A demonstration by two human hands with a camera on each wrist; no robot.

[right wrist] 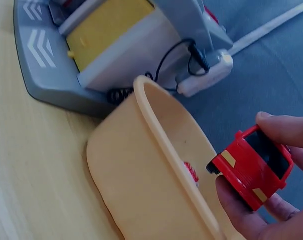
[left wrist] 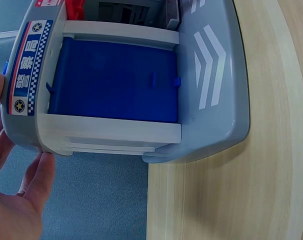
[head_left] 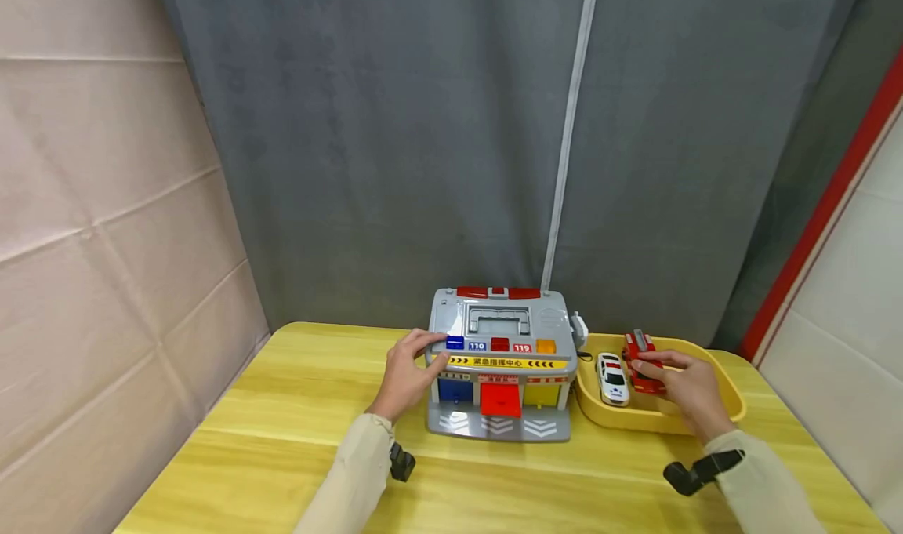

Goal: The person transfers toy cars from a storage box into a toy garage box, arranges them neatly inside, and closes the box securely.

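Observation:
My right hand (head_left: 694, 393) pinches a red toy fire truck (right wrist: 254, 167) between thumb and fingers, over the yellow bin (head_left: 621, 419). A white toy police car (head_left: 612, 379) lies in that bin. Farther left stands a grey toy emergency station (head_left: 499, 429). My left hand (head_left: 407, 373) touches its upper left corner, with one fingertip beside the blue button (head_left: 455, 343) and the thumb at the front edge. In the left wrist view the blue door (left wrist: 114, 80) is closed. The red door (head_left: 501, 400) is swung outward, and its bay interior shows. The yellow door (head_left: 542, 395) is closed.
A white piece with a black cable (right wrist: 206, 75) hangs on the station's right side, close to the bin. Behind the wooden table (head_left: 296, 408) hangs a grey curtain (head_left: 395, 165). Pale panels stand left and right.

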